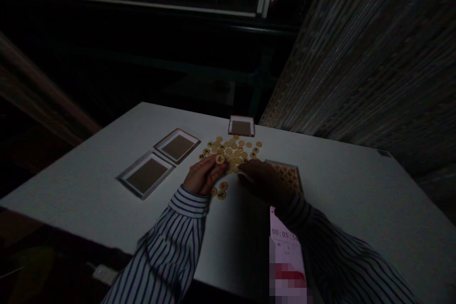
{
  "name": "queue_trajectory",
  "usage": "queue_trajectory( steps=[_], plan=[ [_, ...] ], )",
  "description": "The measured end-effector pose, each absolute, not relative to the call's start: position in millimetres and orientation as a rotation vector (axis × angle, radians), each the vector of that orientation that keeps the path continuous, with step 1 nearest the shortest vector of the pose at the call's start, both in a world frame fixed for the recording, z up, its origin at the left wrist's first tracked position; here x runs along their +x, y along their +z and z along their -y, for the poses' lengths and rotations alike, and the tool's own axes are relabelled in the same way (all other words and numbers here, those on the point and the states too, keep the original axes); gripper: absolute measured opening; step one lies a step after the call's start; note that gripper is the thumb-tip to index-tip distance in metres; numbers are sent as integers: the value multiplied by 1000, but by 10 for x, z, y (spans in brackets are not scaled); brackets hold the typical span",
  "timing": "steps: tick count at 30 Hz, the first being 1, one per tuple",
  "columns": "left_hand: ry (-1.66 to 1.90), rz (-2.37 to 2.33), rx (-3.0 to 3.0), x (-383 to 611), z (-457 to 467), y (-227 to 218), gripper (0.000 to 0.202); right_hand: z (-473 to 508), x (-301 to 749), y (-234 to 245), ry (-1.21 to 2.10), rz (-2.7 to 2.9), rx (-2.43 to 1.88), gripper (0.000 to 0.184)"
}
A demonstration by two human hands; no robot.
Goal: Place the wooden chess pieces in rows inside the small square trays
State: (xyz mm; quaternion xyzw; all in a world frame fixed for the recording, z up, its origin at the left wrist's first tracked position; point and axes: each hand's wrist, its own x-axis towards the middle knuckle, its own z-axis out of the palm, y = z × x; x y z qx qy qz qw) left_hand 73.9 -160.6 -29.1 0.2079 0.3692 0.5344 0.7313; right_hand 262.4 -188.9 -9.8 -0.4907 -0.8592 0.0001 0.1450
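Note:
Between the thumb and fingers of my left hand (204, 174) is a Chinese chess piece (220, 159), its dark character facing me. My right hand (265, 179) is in deep shadow at the right edge of a spread of round wooden chess pieces (228, 151). Its thumb and fingers look a little apart, and I see nothing held between them. Some pieces in the spread show characters; others look blank. Close to my left wrist lie a few more pieces (221, 194). Partly behind my right hand is a box (299, 178) holding rows of red-marked pieces.
Two shallow boxes or lids, one nearer (144, 194) and one farther (178, 129), lie left of the pieces. Another small box (241, 135) is at the table's back edge. A lit phone (285, 247) showing a timer lies below my right wrist on the white table (356, 199).

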Motion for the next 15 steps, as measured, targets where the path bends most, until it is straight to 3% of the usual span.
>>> queue_trajectory(
  steps=[15],
  plan=[
    [1148, -856, 546, 777, 1622, -321, 21, 1874, 2800, -42, 8, 2365, -1415, 28]
  ],
)
